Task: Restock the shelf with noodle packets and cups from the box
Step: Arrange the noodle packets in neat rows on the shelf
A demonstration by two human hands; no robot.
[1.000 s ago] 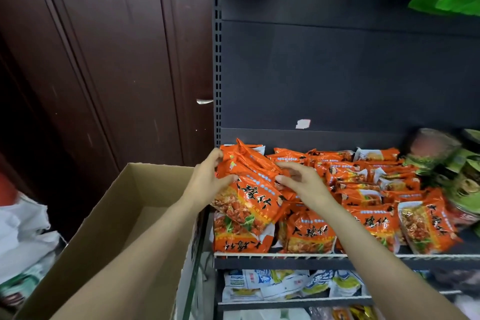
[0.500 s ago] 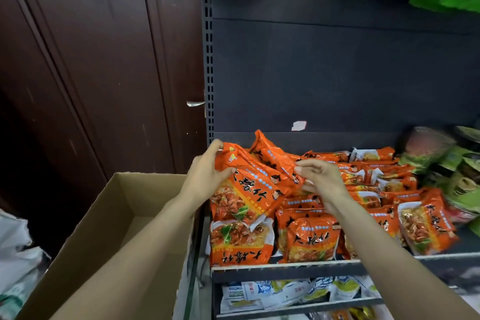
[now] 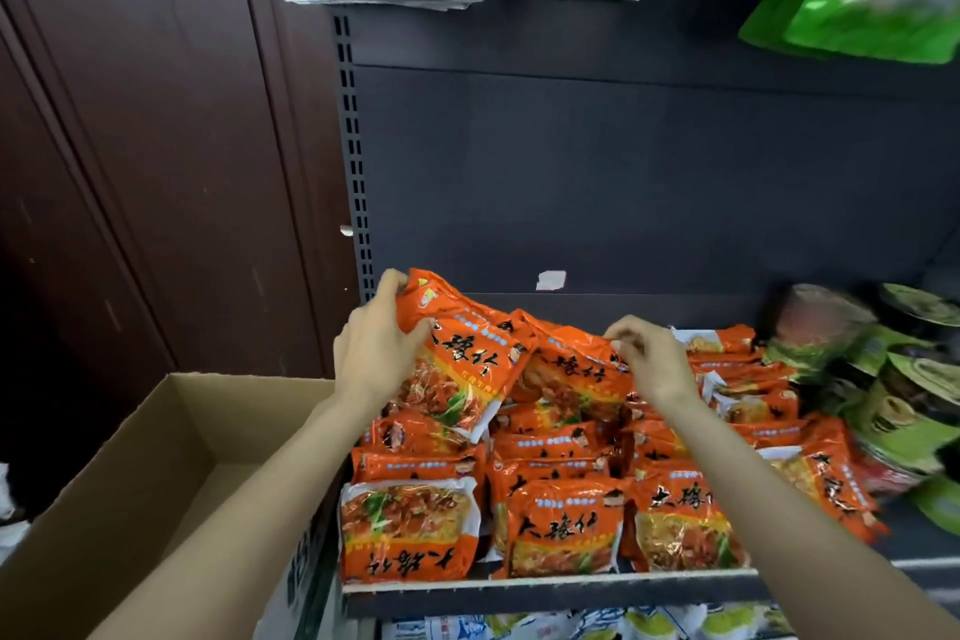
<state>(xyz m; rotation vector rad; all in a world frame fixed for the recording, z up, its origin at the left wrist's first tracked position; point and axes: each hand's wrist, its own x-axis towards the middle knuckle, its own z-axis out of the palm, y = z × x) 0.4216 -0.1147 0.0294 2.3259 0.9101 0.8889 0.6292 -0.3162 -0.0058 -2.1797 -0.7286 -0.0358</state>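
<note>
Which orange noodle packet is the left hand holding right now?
The tilted orange noodle packet atop the left stack; the left hand grips its upper-left corner.

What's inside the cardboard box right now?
The cardboard box shows only bare inner walls and a strip of bare floor. The left forearm covers its near right part, so packets there cannot be ruled out.

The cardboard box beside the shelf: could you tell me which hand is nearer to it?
Left. The left hand grips an orange packet just past the cardboard box; the right hand is farther right, over the shelf.
</note>
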